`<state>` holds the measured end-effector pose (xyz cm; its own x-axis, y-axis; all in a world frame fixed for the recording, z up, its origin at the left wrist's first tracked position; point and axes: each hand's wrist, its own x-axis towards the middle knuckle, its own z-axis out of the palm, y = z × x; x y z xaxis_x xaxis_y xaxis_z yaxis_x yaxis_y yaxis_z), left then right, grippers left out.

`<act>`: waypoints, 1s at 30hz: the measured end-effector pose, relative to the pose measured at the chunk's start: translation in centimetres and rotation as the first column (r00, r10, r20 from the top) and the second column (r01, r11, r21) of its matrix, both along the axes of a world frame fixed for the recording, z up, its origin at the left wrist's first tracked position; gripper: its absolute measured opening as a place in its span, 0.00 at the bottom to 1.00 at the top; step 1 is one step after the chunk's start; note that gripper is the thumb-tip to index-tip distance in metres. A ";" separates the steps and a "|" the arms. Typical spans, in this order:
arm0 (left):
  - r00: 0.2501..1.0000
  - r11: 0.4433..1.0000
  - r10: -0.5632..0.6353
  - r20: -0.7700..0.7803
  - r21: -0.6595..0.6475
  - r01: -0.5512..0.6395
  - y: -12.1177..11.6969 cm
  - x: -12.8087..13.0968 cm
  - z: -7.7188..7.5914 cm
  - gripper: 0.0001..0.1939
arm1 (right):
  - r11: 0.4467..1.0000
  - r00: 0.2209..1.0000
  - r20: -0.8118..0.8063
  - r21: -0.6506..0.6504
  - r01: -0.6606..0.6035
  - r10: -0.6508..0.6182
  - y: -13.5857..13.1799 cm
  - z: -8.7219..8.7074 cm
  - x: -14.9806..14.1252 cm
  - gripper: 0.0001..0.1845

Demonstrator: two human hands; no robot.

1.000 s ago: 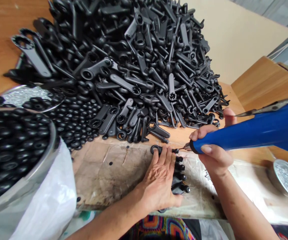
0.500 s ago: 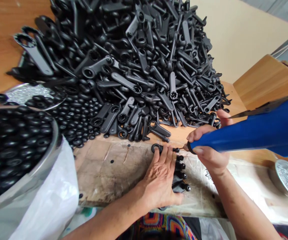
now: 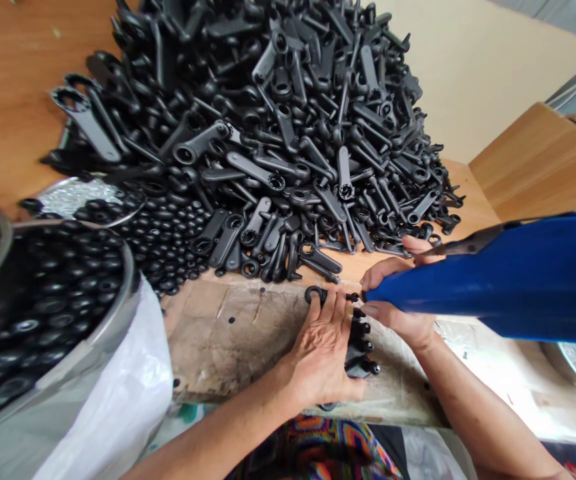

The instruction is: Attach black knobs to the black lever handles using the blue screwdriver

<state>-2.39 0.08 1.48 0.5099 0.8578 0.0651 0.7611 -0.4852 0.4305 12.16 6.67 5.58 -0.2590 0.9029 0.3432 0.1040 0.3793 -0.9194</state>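
Your left hand (image 3: 323, 357) lies spread, not gripping, its fingers pinning a black moulded ring-ended part (image 3: 317, 295) flat on worn cardboard (image 3: 228, 347). The part's long axis runs sideways toward your right hand (image 3: 399, 321), which clenches a blue tool handle (image 3: 513, 280), tip just at the part's stud end. Matte black crank-like arms (image 3: 268, 133) heap on the table (image 3: 18, 100) beyond.

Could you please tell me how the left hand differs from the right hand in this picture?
The left hand lies flat, palm down, on small black parts, while the right hand is curled. The left hand holds no tool, while the right hand grips a blue tool. Both hands are bare and close together above a stained brown sheet.
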 end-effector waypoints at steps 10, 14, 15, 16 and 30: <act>0.990 0.999 0.003 -0.142 0.041 0.003 0.0 0.3 -0.8 0.56 | 0.997 0.884 -0.467 0.055 0.046 -0.015 -2.3 3.2 1.3 0.33; 0.983 0.999 0.010 -0.185 0.051 0.000 0.0 0.4 -0.8 0.56 | 1.000 0.866 -0.499 0.003 0.020 -0.016 -3.4 2.6 2.1 0.41; 0.982 0.999 0.012 -0.190 0.052 -0.003 0.0 0.5 -0.7 0.56 | 1.000 0.867 -0.498 -0.007 0.019 -0.020 -3.5 2.3 2.1 0.41; 0.981 0.999 0.015 -0.194 0.054 -0.005 0.0 0.5 -0.6 0.55 | 1.000 0.868 -0.496 -0.011 0.020 -0.023 -3.5 2.1 2.2 0.41; 0.979 0.999 0.022 -0.203 0.047 -0.013 0.0 0.7 -0.2 0.54 | 0.999 0.884 -0.466 -0.002 0.038 -0.035 -3.2 1.7 2.2 0.39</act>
